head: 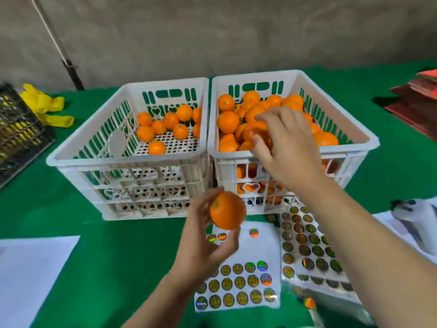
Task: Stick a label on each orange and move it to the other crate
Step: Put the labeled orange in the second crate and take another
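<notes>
Left hand (201,242) gripped a firm, smooth orange (228,210) between fingertips and thumb. Right hand (283,147), fingers curled, closed on another orange (256,132); likely light, rollable.

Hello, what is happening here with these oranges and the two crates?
A person is labelling oranges. The left hand holds one orange above the sticker sheets. The right hand reaches into the full right crate and closes on another orange there. The left crate holds only a few oranges so far.
</notes>
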